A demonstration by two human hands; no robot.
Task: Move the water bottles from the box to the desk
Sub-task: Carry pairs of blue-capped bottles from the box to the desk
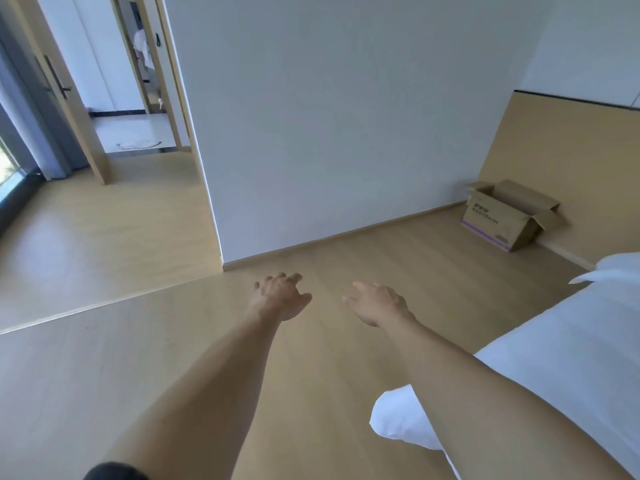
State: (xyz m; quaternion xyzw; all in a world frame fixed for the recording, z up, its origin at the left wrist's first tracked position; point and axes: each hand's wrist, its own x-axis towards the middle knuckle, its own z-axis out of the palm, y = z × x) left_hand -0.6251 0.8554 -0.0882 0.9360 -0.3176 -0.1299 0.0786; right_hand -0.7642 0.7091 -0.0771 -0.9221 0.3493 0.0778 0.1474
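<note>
An open cardboard box (502,218) with a purple stripe stands on the wooden floor in the far right corner, against the tan wall panel. Its flaps are spread; its inside is hidden from here, and no bottle shows. Both my arms stretch forward over the floor in the middle of the view. My left hand (282,297) has loosely curled fingers and holds nothing. My right hand (375,303) is relaxed, palm down, and also holds nothing. Both hands are well short of the box, to its left and nearer to me. No desk is in view.
A bed with white bedding (568,344) fills the right side, one corner (391,424) hanging near my right forearm. A white wall (346,133) stands ahead. To the left, a doorway (138,98) opens on a tiled room, with a glass door (14,168) at the far left.
</note>
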